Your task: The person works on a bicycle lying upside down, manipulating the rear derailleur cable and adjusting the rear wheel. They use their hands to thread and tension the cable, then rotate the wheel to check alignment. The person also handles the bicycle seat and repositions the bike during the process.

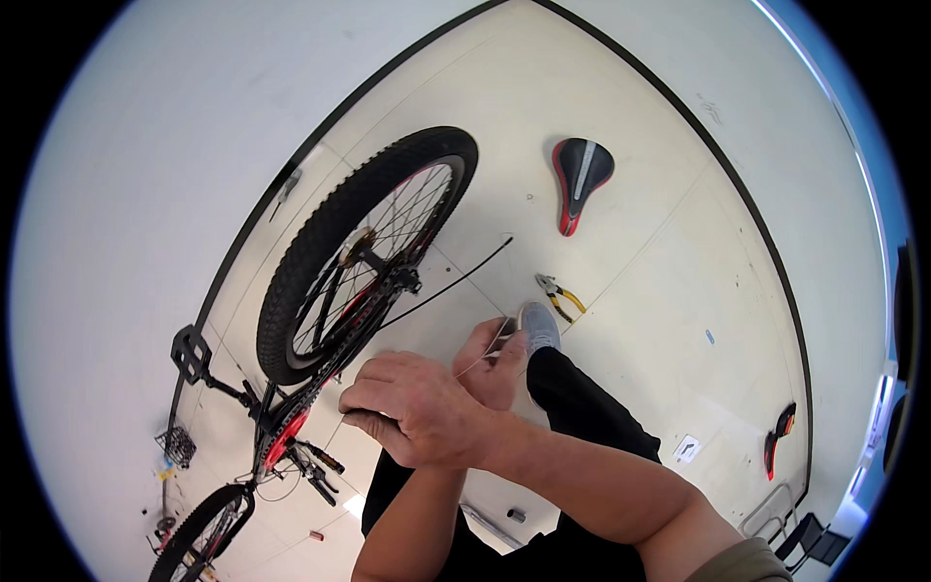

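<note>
My forearms cross. My right hand [412, 407] lies to the left, its thumb and fingers pinched together; what is between them is too small to make out. Beyond it, partly hidden, my left hand [497, 369] is closed on a thin cable [472, 366]. Left of my hands a bicycle [291, 427] with red and black parts is on the floor, its thick-tyred wheel [276, 291] nearest the far side. From near that wheel's hub a black cable housing [456, 282] sticks out toward the far right, its end free.
Yellow-handled pliers [562, 296] lie beyond my shoe [539, 325]. Farther off is a black and red saddle [580, 179]. A red and black part [779, 441] lies at right, near a folding chair [815, 543]. A screwdriver-like tool [287, 186] lies past the wheel. Black lines mark the floor's border.
</note>
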The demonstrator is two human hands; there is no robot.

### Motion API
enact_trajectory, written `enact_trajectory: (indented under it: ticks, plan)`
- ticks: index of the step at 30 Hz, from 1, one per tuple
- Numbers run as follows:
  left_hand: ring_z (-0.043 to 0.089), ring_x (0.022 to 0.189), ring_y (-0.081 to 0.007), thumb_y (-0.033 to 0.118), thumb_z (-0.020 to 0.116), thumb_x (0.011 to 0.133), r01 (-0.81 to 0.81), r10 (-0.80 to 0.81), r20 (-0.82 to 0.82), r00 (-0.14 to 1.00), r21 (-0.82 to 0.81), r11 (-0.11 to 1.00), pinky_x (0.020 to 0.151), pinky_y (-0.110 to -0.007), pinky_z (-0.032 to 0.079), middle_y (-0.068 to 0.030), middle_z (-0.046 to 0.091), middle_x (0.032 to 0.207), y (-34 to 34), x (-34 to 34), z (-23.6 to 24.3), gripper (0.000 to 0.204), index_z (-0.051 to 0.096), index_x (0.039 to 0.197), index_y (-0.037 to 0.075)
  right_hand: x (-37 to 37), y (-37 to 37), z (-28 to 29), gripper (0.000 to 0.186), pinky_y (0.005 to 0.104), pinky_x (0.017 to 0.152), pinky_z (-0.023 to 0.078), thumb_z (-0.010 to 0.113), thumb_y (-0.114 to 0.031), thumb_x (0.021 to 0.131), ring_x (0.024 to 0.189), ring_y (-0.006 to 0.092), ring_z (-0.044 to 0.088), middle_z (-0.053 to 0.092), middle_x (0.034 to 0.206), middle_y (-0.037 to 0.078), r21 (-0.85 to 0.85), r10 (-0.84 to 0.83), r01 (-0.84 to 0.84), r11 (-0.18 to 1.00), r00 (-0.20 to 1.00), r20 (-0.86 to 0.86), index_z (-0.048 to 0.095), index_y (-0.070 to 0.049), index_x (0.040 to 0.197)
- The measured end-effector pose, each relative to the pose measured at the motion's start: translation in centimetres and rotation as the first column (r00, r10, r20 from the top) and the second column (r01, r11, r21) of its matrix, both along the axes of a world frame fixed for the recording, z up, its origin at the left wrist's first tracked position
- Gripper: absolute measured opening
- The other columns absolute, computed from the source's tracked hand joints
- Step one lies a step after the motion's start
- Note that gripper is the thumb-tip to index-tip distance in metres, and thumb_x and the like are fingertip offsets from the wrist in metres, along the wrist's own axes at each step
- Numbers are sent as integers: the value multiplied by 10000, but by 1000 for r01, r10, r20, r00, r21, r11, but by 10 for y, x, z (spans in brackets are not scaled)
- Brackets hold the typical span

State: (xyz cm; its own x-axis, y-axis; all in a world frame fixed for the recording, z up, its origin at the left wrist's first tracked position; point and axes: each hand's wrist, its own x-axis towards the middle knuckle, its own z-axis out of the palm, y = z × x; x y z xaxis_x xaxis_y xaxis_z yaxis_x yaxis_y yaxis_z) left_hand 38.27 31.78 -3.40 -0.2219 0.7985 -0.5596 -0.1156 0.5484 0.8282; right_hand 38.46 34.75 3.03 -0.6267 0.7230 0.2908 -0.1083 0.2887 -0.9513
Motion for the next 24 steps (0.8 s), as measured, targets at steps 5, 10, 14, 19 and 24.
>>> enact_trajectory:
  ticks: [5, 10, 14, 19, 24]
  plan:
    - [640, 969, -136, 164, 714, 966, -153, 165, 82, 983, -128, 980, 851, -279, 527, -97, 669, 1176, 5, -6, -5, 454, 551, 1361, 9, 8, 11, -4, 109, 444, 715, 496, 692, -156, 896, 824, 307, 627, 633, 849, 101, 63, -164, 162, 985, 986, 27, 654, -56, 916]
    - [630, 1023, -141, 154, 682, 981, -161, 167, -10, 986, 196, 967, 858, -276, 521, -125, 587, 1335, 7, -12, -22, 545, 471, 1470, 36, 8, 22, -14, 88, 431, 661, 516, 695, -85, 900, 728, 327, 652, 663, 793, 126, 31, -326, 325, 945, 945, 13, 658, -18, 945]
    - [636, 1026, -157, 233, 601, 1038, 36, 36, -164, 986, 416, 909, 872, -297, 518, -138, 573, 1371, -3, -7, -29, 549, 426, 1528, 57, 4, 19, -7, 93, 426, 680, 531, 674, -85, 921, 742, 342, 677, 688, 826, 143, -115, -323, 327, 938, 945, 60, 650, -16, 978]
    - [644, 1007, -163, 245, 528, 1076, -19, 78, -117, 990, 438, 899, 877, -298, 511, -136, 633, 1336, 2, -5, -21, 457, 487, 1488, 52, 10, 18, 1, 117, 427, 689, 541, 653, -98, 935, 734, 353, 687, 698, 828, 154, -211, -235, 259, 942, 963, 133, 640, -15, 1017]
    - [646, 969, -154, 217, 489, 1091, -52, 96, -120, 988, 325, 944, 857, -297, 513, -137, 680, 1272, 0, -7, -24, 412, 513, 1466, 47, 7, 18, -8, 156, 445, 764, 537, 672, -67, 885, 811, 348, 684, 707, 888, 154, -26, -261, 264, 964, 961, 90, 651, -25, 1033]
